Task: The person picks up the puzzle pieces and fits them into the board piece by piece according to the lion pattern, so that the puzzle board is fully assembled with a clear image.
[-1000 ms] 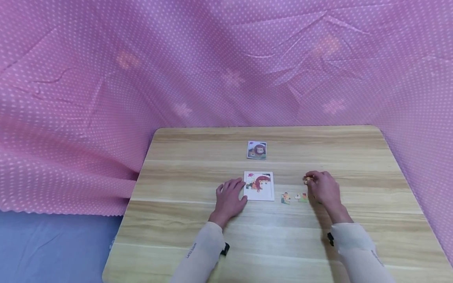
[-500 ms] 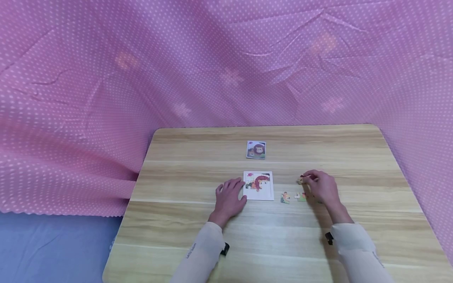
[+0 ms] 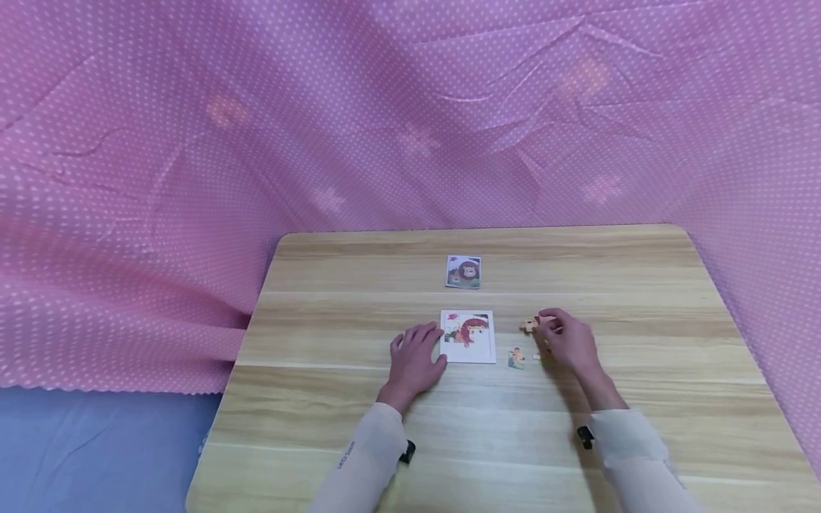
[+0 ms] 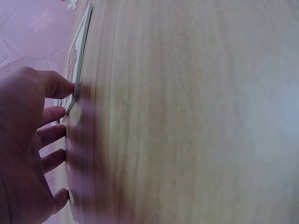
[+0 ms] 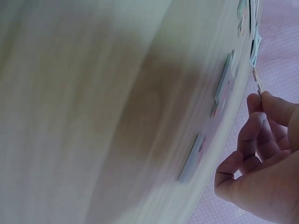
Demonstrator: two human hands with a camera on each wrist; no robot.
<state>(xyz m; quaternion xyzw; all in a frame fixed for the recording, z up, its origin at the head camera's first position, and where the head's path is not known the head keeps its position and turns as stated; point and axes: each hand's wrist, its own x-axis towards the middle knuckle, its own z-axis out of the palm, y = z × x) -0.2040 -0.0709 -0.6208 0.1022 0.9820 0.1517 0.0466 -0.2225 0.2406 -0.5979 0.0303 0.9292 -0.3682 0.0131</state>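
A left hand is blocking the left edge of a puzzle board, while a right hand, pinching a puzzle piece, is crowding the space above loose pieces. A strip of bare tabletop is separating board from pinched piece; a wider stretch is opening between the sleeves. A pink curtain is walling off the far side.

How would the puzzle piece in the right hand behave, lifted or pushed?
Pinched by the right hand, the puzzle piece juts out without visible sag, so it's likely stiff. Thin and small, it's probably light. Being flat, it should slide rather than roll.
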